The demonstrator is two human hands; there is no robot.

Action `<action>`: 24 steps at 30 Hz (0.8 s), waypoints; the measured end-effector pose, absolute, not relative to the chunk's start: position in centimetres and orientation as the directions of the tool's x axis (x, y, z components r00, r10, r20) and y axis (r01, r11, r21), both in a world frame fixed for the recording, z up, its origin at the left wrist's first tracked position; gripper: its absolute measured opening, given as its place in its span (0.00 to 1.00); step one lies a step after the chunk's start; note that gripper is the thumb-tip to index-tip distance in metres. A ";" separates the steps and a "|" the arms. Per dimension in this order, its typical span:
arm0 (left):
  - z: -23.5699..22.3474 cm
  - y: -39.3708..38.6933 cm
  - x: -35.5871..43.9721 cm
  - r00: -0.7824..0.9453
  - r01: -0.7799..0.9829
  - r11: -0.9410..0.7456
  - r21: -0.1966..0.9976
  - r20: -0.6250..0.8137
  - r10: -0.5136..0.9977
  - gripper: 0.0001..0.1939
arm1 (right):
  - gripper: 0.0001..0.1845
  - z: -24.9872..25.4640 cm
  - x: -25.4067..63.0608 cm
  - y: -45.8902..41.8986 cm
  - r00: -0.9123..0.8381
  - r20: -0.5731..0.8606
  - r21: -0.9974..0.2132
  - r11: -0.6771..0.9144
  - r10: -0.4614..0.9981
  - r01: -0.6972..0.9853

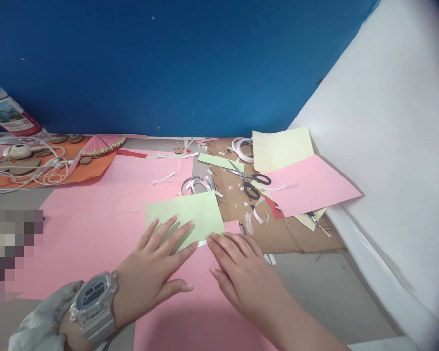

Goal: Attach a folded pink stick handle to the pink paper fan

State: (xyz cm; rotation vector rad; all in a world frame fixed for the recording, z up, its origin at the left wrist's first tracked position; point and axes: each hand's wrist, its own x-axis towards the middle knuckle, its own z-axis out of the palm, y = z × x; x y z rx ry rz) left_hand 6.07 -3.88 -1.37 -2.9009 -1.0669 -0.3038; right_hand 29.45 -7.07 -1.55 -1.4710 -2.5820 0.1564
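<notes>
A small light green paper (193, 212) lies on a large pink sheet (106, 219). My left hand (157, 270), with a grey watch on its wrist, rests flat and open, its fingers spread over the green paper's near left part. My right hand (241, 273) lies flat and open beside it, its fingertips at the paper's near right edge, where a thin white strip shows.
Black-handled scissors (250, 183) lie on brown cardboard (278, 229) to the right, among white paper scraps. Pale yellow (281, 146) and pink (310, 185) sheets lean on a white surface (388, 146). A folded pink fan (102, 144), white cables (32, 168) and orange paper lie far left. A blue wall stands behind.
</notes>
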 end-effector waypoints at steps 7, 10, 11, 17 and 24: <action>-1.4 -5.2 5.3 0.667 0.730 -0.683 0.016 0.200 0.717 0.27 | 0.22 -1.9 29.5 -7.1 -0.503 0.121 -0.146 0.516 0.856 0.844; -1.5 -6.0 4.7 0.636 0.757 -0.653 0.016 0.211 0.742 0.28 | 0.22 -2.0 29.6 -7.1 -0.506 0.136 -0.136 0.522 0.851 0.842; -1.5 -6.3 4.6 0.615 0.775 -0.632 0.017 0.211 0.760 0.28 | 0.22 -2.0 29.6 -7.1 -0.509 0.142 -0.133 0.525 0.849 0.840; -1.7 -8.2 3.6 0.474 0.869 -0.493 0.032 0.226 0.851 0.26 | 0.22 -2.0 29.6 -7.1 -0.514 0.154 -0.120 0.532 0.844 0.838; -2.1 -10.7 2.0 0.389 0.918 -0.396 -0.009 0.209 0.897 0.29 | 0.21 -1.7 29.3 -7.2 -0.504 0.158 -0.116 0.523 0.849 0.844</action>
